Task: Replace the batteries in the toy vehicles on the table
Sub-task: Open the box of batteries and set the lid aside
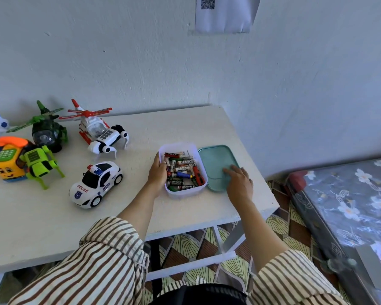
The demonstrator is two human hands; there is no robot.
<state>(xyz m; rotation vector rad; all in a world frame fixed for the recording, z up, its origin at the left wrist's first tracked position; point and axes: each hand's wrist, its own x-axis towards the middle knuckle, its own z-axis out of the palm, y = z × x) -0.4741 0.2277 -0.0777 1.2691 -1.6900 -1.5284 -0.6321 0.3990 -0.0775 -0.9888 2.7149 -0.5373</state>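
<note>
Left grip (158,171) clasps the box (185,195) rim, right grip (239,181) lies released on the lid (211,159); I judge a careless tug could spill batteries (180,170) across the counter (185,128).

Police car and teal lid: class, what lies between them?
The white box of batteries, held by the left hand; the head view shows it.

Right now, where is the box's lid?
Head view: the lid lies on the table, right of the battery box, under the right hand.
</note>
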